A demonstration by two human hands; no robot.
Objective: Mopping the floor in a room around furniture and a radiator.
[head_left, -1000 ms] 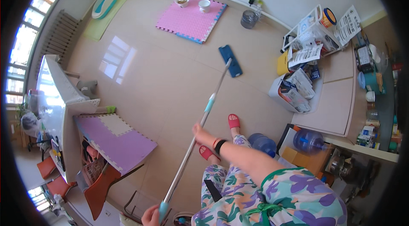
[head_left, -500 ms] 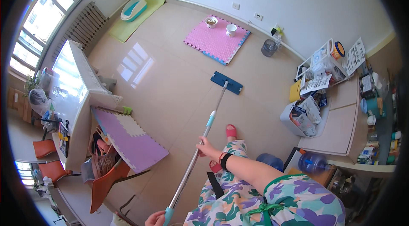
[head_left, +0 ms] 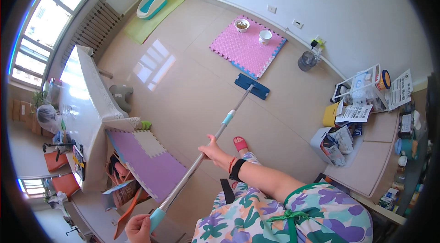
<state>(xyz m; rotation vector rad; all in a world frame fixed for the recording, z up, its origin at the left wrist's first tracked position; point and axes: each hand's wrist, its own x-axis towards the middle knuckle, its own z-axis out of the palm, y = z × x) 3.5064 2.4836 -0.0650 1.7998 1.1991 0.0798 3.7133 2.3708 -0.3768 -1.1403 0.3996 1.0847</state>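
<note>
A flat mop lies with its blue rectangular head on the tiled floor, just short of the pink foam mat, which holds two white bowls. Its silver pole runs diagonally back toward me. My left hand is closed on the teal grip at the pole's lower end in view. My right hand, with a dark band and red bracelet at the wrist, holds the pole higher up. One pink slipper shows on my foot below the pole.
At left are a covered table, orange chairs, a purple mat and a grey object. A green mat with a litter tray lies farther back. A grey container stands by the wall; a cluttered cabinet lines the right.
The mop head has swung from lengthwise to crosswise and now sits nearer the pink mat's front edge. The view has turned, shifting the room rightward in frame. Both hands still hold the pole.
</note>
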